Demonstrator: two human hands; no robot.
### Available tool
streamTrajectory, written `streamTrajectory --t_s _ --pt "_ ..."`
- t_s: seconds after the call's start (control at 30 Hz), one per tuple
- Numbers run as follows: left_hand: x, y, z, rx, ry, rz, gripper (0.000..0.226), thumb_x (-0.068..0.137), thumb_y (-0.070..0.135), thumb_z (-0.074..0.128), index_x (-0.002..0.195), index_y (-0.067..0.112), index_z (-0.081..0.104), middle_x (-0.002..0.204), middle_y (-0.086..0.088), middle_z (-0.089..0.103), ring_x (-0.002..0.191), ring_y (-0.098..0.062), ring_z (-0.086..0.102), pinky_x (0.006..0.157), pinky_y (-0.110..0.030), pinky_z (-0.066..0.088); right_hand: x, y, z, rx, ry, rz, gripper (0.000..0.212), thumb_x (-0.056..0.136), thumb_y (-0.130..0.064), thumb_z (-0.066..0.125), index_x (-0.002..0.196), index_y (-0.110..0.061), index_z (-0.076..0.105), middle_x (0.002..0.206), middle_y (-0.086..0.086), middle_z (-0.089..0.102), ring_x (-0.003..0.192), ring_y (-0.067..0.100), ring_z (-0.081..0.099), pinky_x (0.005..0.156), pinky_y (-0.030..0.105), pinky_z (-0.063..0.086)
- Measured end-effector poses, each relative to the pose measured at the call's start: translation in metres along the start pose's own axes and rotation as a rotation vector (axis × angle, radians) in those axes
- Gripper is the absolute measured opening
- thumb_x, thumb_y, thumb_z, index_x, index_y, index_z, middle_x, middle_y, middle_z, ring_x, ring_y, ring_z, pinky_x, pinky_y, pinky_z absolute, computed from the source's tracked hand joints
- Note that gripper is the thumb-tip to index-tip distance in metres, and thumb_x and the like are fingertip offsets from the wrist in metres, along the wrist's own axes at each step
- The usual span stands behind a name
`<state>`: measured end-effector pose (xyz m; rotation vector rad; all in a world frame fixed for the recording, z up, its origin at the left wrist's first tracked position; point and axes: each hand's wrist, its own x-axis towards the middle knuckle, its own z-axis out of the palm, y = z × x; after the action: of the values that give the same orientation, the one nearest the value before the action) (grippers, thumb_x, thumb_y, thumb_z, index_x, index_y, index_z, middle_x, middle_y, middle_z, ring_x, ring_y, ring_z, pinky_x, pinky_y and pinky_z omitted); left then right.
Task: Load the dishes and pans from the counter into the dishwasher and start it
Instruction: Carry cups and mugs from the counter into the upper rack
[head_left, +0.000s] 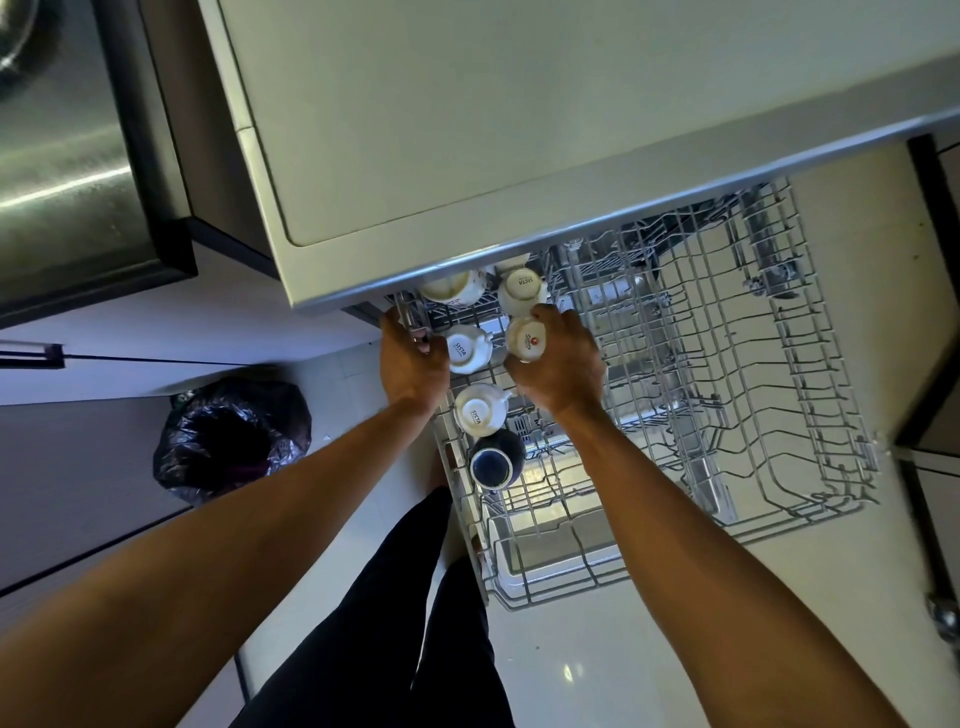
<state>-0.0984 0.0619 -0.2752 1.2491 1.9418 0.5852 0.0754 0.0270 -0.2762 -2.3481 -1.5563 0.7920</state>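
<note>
The counter (519, 156) partly hides the rearmost cups (451, 289).

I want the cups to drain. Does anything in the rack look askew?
One white cup at the far left of the rack seems tipped, its stained inside showing; the SISTA cups nearby sit base up.

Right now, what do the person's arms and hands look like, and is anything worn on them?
Both arms are bare along all that shows: no sleeves on the left arm or the right arm. The left hand and right hand have no gloves, and neither wrist carries a watch or bracelet. Rings cannot be judged: fingers partly hidden.
</note>
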Motion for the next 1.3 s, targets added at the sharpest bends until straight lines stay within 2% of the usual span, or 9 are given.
streamTrajectory --t_s 0.1,0.23,0.33,0.5,0.63,0.87,1.07,1.2,1.3 --pt "0.0 0.0 -0.001 -0.003 0.008 0.007 0.042 0.087 0.008 0.062 0.125 0.007 0.045 0.091 0.007 0.057 0.065 0.001 0.054 0.053 -0.001 0.036 0.0 0.008 -0.009 0.019 0.04 0.047 0.062 0.07 -0.051 0.076 0.122 -0.028 0.05 0.114 0.002 0.057 0.095 0.027 0.062 0.072 0.037 0.053" --pt "0.002 -0.003 0.001 0.01 0.014 0.021 0.038 0.085 0.006 0.061 0.12 0.008 0.045 0.078 0.016 0.052 0.071 -0.013 0.056 0.053 -0.005 0.037 0.002 0.013 -0.006 0.031 -0.001 0.089 0.06 0.071 -0.057 0.074 0.12 -0.031 0.049 0.109 0.0 0.063 0.094 0.025 0.064 0.075 0.037 0.054" --pt "0.002 -0.003 0.0 0.022 0.02 0.02 0.039 0.086 0.008 0.061 0.121 0.008 0.045 0.087 0.007 0.056 0.076 -0.015 0.057 0.057 -0.012 0.036 0.004 0.011 0.0 0.049 0.005 0.114 0.058 0.071 -0.062 0.072 0.114 -0.028 0.052 0.102 -0.001 0.067 0.091 0.024 0.066 0.074 0.037 0.055" --pt "0.001 -0.003 0.001 0.018 0.018 0.011 0.039 0.086 0.007 0.061 0.122 0.006 0.045 0.09 0.005 0.057 0.074 -0.013 0.056 0.053 -0.005 0.036 0.005 0.011 0.005 0.039 0.013 0.119 0.064 0.072 -0.065 0.072 0.117 -0.025 0.051 0.105 0.003 0.067 0.093 0.028 0.066 0.075 0.039 0.054" --pt "0.001 -0.003 0.002 0.01 0.015 0.014 0.041 0.086 0.006 0.062 0.123 0.006 0.045 0.089 0.007 0.056 0.072 -0.011 0.054 0.054 -0.002 0.037 0.016 0.008 0.0 0.013 -0.047 0.129 0.066 0.071 -0.06 0.078 0.118 -0.022 0.049 0.106 0.004 0.069 0.097 0.028 0.066 0.072 0.033 0.047" --pt "0.001 -0.003 0.001 0.016 0.012 0.021 0.041 0.087 0.007 0.062 0.124 0.003 0.044 0.097 0.0 0.062 0.073 -0.013 0.056 0.052 -0.003 0.038 0.032 -0.009 0.0 0.0 -0.096 0.198 0.08 0.069 -0.056 0.083 0.128 -0.015 0.048 0.12 0.013 0.067 0.114 0.036 0.062 0.089 0.047 0.052" --pt "0.001 -0.004 0.002 0.01 0.012 0.023 0.042 0.087 0.007 0.062 0.124 0.003 0.044 0.094 0.003 0.059 0.073 -0.012 0.056 0.054 -0.007 0.039 0.019 -0.002 0.009 0.108 0.02 0.213 0.069 0.068 -0.054 0.085 0.117 -0.012 0.06 0.105 0.008 0.073 0.096 0.027 0.07 0.079 0.036 0.057" --pt "0.002 -0.005 0.002 0.0 0.011 0.028 0.043 0.085 0.007 0.063 0.125 0.006 0.044 0.09 0.006 0.059 0.07 -0.009 0.056 0.054 -0.005 0.037 0.019 -0.002 0.01 0.154 0.012 0.216 0.07 0.07 -0.051 0.085 0.121 -0.011 0.058 0.108 0.008 0.073 0.099 0.025 0.069 0.077 0.024 0.043" --pt "0.002 -0.006 0.003 -0.008 0.008 0.013 0.043 0.085 0.007 0.062 0.124 0.007 0.045 0.081 0.016 0.055 0.069 -0.008 0.056 0.057 -0.007 0.036 0.025 0.002 0.008 0.155 -0.049 0.222 0.073 0.068 -0.053 0.085 0.121 -0.013 0.055 0.109 0.008 0.071 0.101 0.026 0.067 0.076 0.027 0.048"
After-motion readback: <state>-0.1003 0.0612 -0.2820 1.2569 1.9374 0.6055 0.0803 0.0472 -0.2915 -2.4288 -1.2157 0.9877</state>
